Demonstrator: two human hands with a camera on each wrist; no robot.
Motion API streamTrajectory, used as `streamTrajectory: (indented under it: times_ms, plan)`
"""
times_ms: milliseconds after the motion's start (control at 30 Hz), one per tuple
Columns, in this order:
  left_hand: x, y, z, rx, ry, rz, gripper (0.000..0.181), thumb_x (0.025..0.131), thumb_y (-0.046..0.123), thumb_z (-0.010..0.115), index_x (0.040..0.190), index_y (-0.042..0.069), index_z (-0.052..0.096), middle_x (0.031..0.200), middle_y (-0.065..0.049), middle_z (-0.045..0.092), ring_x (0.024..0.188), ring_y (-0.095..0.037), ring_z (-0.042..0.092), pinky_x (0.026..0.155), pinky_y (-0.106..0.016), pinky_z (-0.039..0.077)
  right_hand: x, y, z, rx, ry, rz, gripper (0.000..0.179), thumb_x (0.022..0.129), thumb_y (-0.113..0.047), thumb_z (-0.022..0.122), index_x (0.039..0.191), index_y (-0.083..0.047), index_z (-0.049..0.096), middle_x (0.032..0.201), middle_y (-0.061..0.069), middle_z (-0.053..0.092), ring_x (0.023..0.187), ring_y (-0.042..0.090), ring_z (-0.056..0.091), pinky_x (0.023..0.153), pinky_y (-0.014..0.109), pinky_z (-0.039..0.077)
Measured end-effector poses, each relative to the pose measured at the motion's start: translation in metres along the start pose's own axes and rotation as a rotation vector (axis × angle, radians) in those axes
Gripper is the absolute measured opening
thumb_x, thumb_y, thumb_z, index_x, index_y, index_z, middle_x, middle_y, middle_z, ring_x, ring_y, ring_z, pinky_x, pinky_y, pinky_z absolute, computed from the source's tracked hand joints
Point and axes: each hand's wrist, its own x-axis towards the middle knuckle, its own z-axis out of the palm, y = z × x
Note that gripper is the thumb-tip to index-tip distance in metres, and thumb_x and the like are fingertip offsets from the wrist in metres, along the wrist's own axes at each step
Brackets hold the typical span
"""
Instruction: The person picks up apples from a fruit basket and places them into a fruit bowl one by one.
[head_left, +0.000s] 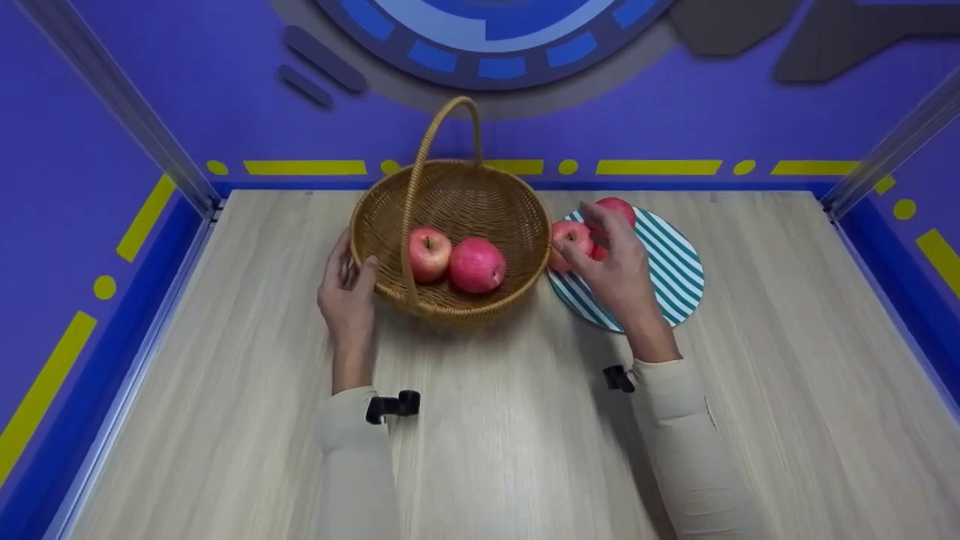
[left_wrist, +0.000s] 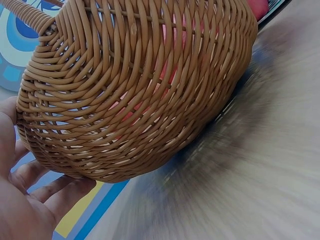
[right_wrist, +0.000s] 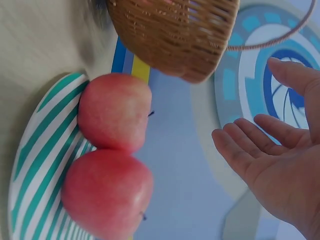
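A brown wicker basket (head_left: 480,199) with a tall arched handle stands left of centre. Two red apples, one with its stem up (head_left: 429,255) and a redder apple (head_left: 478,265), lie inside. My left hand (head_left: 349,300) grips the basket's left side, thumb at the rim, fingers (left_wrist: 70,192) against the outer weave. Red apples (head_left: 570,238) sit on a round green-and-white striped plate (head_left: 679,270) right of the basket. Over them hovers my right hand (head_left: 621,274), fingers apart and loosely bent, palm (right_wrist: 285,185) holding nothing. The right wrist view shows two plate apples (right_wrist: 107,192) side by side.
A light wood-grain tabletop (head_left: 480,450) lies under everything. Blue panels (head_left: 247,112) with yellow markings rise at the back and both sides. The basket's right rim comes close to the plate's left edge.
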Motion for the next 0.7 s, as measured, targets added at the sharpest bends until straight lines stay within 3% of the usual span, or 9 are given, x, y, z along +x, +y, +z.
streamTrajectory:
  times_ms: [133,300,467,700]
  plan:
    - [0.0,-0.001,-0.001,0.0,-0.006,0.008,0.053,0.101,0.012,0.068,0.154,0.015,0.059,0.154,-0.007,0.057,0.14,-0.024,0.055,0.114,-0.036,0.047,0.002,-0.009,0.006,-0.059,-0.022,-0.071,0.066,0.093,-0.021,0.086,0.149,-0.001,0.057,0.145,0.016,0.061,0.13,0.031,0.061,0.109,0.05,0.052]
    - [-0.001,-0.001,-0.002,-0.003,-0.014,0.016,0.053,0.101,0.013,0.068,0.154,0.015,0.059,0.154,-0.007,0.057,0.14,-0.025,0.055,0.114,-0.036,0.047,0.006,-0.019,0.015,-0.048,-0.094,-0.103,0.066,0.093,-0.02,0.086,0.15,-0.003,0.058,0.143,0.013,0.061,0.132,0.027,0.056,0.11,0.05,0.051]
    - [0.0,-0.001,-0.002,0.01,-0.007,0.02,0.053,0.101,0.014,0.068,0.153,0.015,0.059,0.154,-0.006,0.058,0.141,-0.024,0.055,0.114,-0.035,0.047,0.01,-0.029,0.025,-0.099,-0.183,-0.116,0.066,0.094,-0.021,0.085,0.151,-0.004,0.056,0.144,0.013,0.06,0.131,0.028,0.057,0.109,0.044,0.052]
    - [0.0,0.001,-0.001,0.033,-0.01,0.02,0.054,0.101,0.016,0.068,0.154,0.016,0.058,0.155,-0.005,0.057,0.141,-0.02,0.054,0.116,-0.034,0.045,0.015,-0.035,0.038,-0.172,-0.315,-0.088,0.072,0.095,-0.024,0.083,0.155,-0.004,0.05,0.152,0.015,0.053,0.138,0.031,0.054,0.114,0.047,0.048]
